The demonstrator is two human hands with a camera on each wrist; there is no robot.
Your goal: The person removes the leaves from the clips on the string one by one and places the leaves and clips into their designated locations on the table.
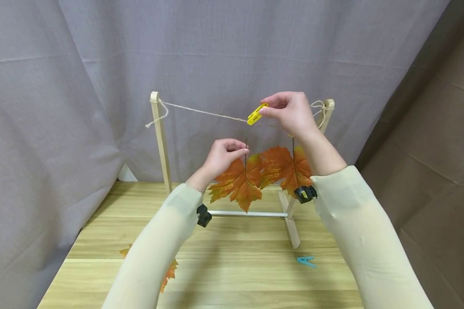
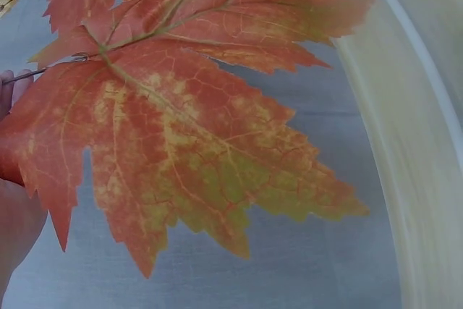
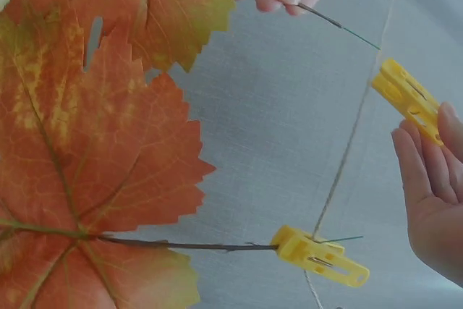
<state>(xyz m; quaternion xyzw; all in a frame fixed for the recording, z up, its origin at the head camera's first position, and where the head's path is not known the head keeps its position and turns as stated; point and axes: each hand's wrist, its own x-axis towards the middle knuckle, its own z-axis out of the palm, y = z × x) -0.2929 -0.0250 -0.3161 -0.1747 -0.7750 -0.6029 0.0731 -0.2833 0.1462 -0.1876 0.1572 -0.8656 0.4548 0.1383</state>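
Note:
My left hand pinches the dark stem of an orange maple leaf between thumb and fingers. The leaf hangs below the string, its stem pointing up. In the right wrist view the stem's thin green tip reaches the string, right by the nose of a yellow clothespin. That clothespin is pinched by my right hand, tilted against the string. A second maple leaf hangs to the right, its stem held on the string by another yellow clothespin.
Wooden posts carry the string at either end, with a white rod low between them. A blue clothespin lies on the wooden table at front right. Another leaf is partly hidden under my left sleeve. Grey curtain hangs behind.

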